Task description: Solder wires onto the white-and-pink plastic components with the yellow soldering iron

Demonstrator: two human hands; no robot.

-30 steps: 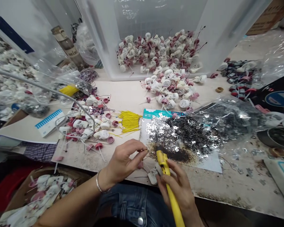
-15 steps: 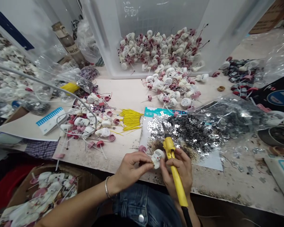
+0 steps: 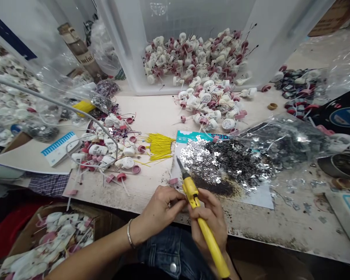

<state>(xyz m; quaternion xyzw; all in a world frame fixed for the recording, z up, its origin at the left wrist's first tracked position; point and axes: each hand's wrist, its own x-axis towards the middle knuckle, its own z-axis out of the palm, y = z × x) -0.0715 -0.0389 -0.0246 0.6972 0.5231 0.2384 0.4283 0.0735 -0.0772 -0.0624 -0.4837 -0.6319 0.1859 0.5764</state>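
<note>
My right hand [image 3: 210, 221] grips a yellow soldering iron [image 3: 201, 223], its tip pointing up and left over the table's front edge. My left hand [image 3: 161, 208] is closed in a pinch right beside the iron's front end; what it holds is hidden behind the fingers and the iron. Just beyond the hands lies a heap of small shiny metal pieces [image 3: 221, 161] on a white sheet. A bundle of yellow wires [image 3: 160, 146] lies left of that heap.
A clear plastic bin [image 3: 128, 50] at the back holds several white and pink parts, more spill in front [image 3: 212, 107]. Another scatter of parts [image 3: 111, 149] lies left. A cardboard box [image 3: 49, 241] of parts sits below the table edge. A plastic bag [image 3: 291, 136] lies right.
The small white part seen between my hands half a second ago is now hidden. The soldering iron has swung left, its tip now pointing up-left, and both hands have closed in together.
</note>
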